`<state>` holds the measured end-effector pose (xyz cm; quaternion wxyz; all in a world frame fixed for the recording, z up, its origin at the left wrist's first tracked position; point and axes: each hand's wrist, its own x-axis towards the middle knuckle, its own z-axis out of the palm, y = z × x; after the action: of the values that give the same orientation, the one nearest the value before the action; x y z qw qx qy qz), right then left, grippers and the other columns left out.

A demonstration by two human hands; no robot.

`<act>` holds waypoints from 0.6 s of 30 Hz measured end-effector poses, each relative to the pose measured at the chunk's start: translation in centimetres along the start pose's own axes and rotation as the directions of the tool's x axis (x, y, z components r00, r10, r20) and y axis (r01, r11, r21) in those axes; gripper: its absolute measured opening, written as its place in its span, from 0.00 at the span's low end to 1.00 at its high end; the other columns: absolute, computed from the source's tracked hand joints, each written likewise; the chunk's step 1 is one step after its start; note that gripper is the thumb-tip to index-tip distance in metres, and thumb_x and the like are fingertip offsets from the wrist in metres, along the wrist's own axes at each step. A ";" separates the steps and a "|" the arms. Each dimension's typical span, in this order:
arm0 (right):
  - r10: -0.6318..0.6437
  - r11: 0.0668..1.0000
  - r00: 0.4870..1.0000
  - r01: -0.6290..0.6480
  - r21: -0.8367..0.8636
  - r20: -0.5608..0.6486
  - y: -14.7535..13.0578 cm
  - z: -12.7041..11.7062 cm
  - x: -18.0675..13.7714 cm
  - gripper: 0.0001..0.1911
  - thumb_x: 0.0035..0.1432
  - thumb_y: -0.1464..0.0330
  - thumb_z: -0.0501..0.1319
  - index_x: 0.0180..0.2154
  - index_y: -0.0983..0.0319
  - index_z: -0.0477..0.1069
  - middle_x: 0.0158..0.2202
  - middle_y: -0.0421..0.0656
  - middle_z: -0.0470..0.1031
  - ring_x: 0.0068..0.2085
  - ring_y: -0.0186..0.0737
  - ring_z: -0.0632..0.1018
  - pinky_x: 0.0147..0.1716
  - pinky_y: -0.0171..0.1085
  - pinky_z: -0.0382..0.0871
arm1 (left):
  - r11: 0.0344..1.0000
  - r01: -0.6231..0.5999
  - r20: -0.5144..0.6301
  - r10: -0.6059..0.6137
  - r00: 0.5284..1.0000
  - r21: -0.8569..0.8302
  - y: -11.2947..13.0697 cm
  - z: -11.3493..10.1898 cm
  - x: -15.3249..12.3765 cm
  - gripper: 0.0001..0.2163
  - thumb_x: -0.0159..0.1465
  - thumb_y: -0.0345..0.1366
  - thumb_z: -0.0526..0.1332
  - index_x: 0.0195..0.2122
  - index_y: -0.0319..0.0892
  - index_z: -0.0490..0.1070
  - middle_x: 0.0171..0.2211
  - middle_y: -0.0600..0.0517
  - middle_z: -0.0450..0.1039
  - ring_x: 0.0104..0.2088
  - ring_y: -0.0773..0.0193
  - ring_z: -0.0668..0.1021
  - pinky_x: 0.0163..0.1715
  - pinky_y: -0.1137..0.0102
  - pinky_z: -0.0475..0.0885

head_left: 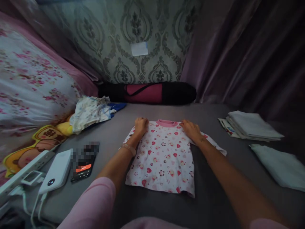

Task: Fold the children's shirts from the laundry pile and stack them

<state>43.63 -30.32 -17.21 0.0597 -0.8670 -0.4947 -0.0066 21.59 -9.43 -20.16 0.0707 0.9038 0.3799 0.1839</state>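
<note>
A small white long-sleeved shirt [164, 156] with a pink collar and a red heart and flower print lies spread flat, its collar pointing away from me. My left hand [141, 126] is at its left shoulder, fingers curled and closed on the fabric. At the opposite shoulder, my right hand [191, 129] has its fingers bent over the cloth, also closed on it. Both forearms pass over the sleeves and partly hide them. The right sleeve slants outward beyond my wrist.
Folded white cloths [256, 124] and a pale green folded cloth [278, 165] lie at right. Crumpled clothes [89, 113], a yellow cartoon cushion [45, 140], a phone [84, 163], a power bank [57, 170] and a power strip [35, 163] are at left. A black-and-maroon roll bag [147, 93] lies against the wall.
</note>
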 end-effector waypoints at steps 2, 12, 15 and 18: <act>0.007 1.000 1.000 -0.007 -0.011 0.024 -0.1 0.6 0.8 0.17 0.70 0.61 0.45 0.50 0.61 0.66 0.51 0.51 0.74 0.50 0.46 0.75 0.45 0.40 0.63 | 0.999 -0.010 0.012 0.009 1.000 0.041 -0.3 0.3 0.4 0.15 0.69 0.37 0.50 0.45 0.42 0.76 0.43 0.44 0.74 0.45 0.54 0.71 0.47 0.63 0.61; 0.025 1.000 0.999 -0.025 -0.008 0.027 -0.6 1.6 4.0 0.20 0.70 0.59 0.44 0.52 0.61 0.67 0.51 0.52 0.73 0.49 0.47 0.75 0.43 0.40 0.66 | 0.966 -0.149 0.054 0.141 0.989 0.211 -2.3 1.1 3.2 0.16 0.70 0.38 0.47 0.45 0.41 0.74 0.45 0.40 0.71 0.48 0.50 0.67 0.45 0.60 0.59; 0.049 0.998 0.998 -0.050 0.026 0.029 -0.7 2.2 4.7 0.21 0.70 0.59 0.44 0.52 0.61 0.68 0.52 0.52 0.72 0.50 0.47 0.75 0.45 0.40 0.65 | 0.970 -0.139 0.078 0.125 0.989 0.202 -2.6 1.4 3.7 0.17 0.70 0.38 0.46 0.46 0.40 0.73 0.45 0.40 0.71 0.49 0.50 0.68 0.46 0.60 0.59; 0.054 0.985 0.996 -0.066 0.159 0.075 -0.1 2.1 5.2 0.22 0.68 0.59 0.48 0.53 0.64 0.68 0.54 0.54 0.71 0.52 0.46 0.74 0.49 0.39 0.65 | 0.977 -0.138 0.162 0.111 0.981 0.161 -2.7 1.3 4.2 0.17 0.71 0.39 0.46 0.49 0.40 0.71 0.45 0.40 0.72 0.47 0.52 0.71 0.46 0.62 0.60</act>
<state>46.13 -25.62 -18.94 0.1121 -0.8736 -0.4690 0.0658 22.97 -4.52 -20.91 0.0096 0.9400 0.3303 0.0852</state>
